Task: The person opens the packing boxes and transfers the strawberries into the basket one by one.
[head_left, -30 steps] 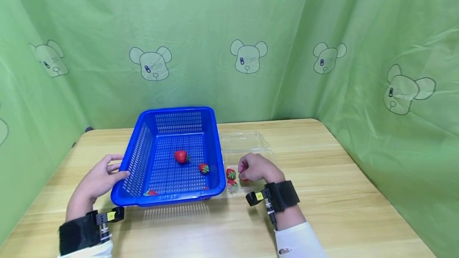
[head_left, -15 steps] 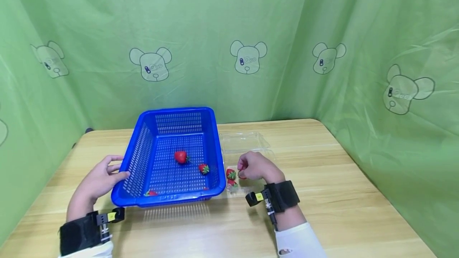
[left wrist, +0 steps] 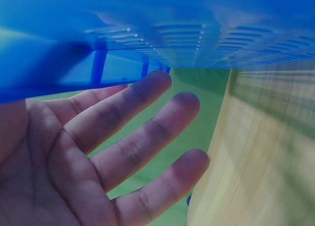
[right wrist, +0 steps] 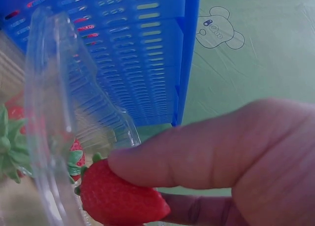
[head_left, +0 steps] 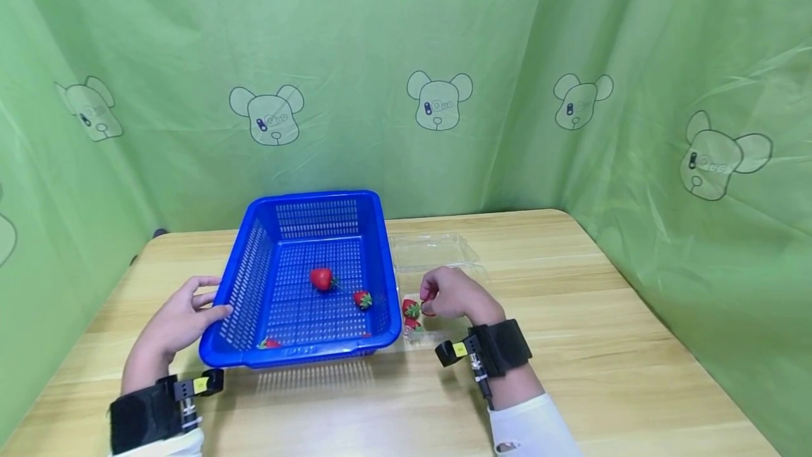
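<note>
My left hand [head_left: 184,318] holds the left rim of the blue plastic basket [head_left: 298,355], thumb over the edge. In the left wrist view its other fingers [left wrist: 147,132] extend below the rim. Inside the basket lie a large strawberry [head_left: 322,278], a smaller one [head_left: 362,299] and another [head_left: 269,343] near the front wall. With thumb and fingers my right hand [head_left: 453,295] pinches a strawberry [right wrist: 118,194] over the clear plastic clamshell box [head_left: 433,251]. Two strawberries [head_left: 411,308] show in that box, left of the hand. The hand covers part of the box.
The box stands against the basket's right side, its lid folded back to the rear. A wooden table [head_left: 571,344] lies under everything. Green curtains [head_left: 355,34] printed with bear heads hang behind the table and along its sides.
My right hand has risen very slightly with the strawberry between its fingers. The left hand stays on the basket rim, and the strawberries in the basket lie as before.
</note>
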Demonstrator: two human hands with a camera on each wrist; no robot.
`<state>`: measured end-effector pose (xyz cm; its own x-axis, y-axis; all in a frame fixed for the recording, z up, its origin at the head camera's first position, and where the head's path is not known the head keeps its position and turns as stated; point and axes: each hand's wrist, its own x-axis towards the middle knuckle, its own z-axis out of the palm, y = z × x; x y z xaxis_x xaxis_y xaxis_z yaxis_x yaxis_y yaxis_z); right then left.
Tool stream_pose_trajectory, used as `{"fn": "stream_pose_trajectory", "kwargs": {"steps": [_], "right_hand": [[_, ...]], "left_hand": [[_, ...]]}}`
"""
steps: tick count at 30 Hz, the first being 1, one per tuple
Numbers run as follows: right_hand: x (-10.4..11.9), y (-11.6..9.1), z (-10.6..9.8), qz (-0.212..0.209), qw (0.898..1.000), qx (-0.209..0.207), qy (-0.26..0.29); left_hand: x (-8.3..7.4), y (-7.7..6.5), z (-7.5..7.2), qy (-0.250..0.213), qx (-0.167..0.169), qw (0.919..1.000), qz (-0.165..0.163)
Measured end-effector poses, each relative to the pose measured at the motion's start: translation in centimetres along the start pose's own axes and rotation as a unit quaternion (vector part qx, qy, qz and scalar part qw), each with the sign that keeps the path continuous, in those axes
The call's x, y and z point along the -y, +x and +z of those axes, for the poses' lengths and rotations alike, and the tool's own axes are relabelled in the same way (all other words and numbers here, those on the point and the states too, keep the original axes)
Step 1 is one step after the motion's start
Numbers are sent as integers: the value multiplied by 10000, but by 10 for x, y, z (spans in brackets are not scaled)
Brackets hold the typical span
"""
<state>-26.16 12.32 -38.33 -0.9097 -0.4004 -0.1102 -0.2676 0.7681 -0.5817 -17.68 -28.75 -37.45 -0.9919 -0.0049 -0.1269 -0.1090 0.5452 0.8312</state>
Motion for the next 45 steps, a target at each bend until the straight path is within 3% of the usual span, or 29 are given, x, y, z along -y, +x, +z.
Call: {"fn": "stream_pose_trajectory", "kwargs": {"steps": [14,27,45], "right_hand": [[7,-1,-6,-32,9993,-365,-104],[12,-1,-8,-120,9989,-449,-112],[9,-4,-4,-374,9972,-621,-188]], "left_hand": [[2,-1,-3,-17,20,10000,31],[6,-2,-3,-215,65,9997,-4],[3,1,-1,-147,126,9998,49]]}}
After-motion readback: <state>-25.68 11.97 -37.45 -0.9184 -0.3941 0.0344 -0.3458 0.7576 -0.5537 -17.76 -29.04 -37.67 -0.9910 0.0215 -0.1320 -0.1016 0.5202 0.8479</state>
